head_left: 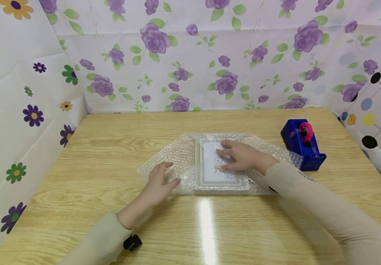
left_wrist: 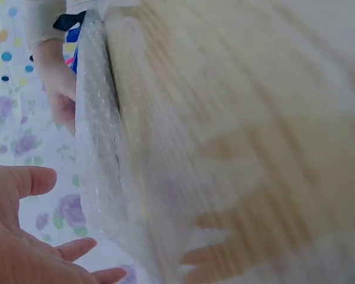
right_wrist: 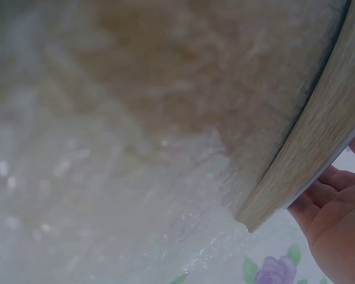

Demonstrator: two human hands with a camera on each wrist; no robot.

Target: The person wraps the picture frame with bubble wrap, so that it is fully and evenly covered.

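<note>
A picture frame (head_left: 207,176) with a pale border and light centre lies face up on a sheet of bubble wrap (head_left: 177,156). Part of the clear wrap covers the frame's face, and the rest spreads out to both sides. My right hand (head_left: 245,156) rests on the frame's right half with its fingers spread. In the right wrist view, the frame's wood-coloured side (right_wrist: 307,139) shows beside that hand (right_wrist: 337,213). Over the left part of the wrap, my left hand (head_left: 158,184) has its thumb and fingers apart and holds nothing; the left wrist view shows this hand (left_wrist: 29,231) near the wrap's edge.
A blue tape dispenser (head_left: 298,143) with a pink-cored roll stands at the right, touching or very near the wrap's right end. Flowered cloth (head_left: 190,55) hangs behind the wooden table (head_left: 117,136), with patterned sheets on both sides.
</note>
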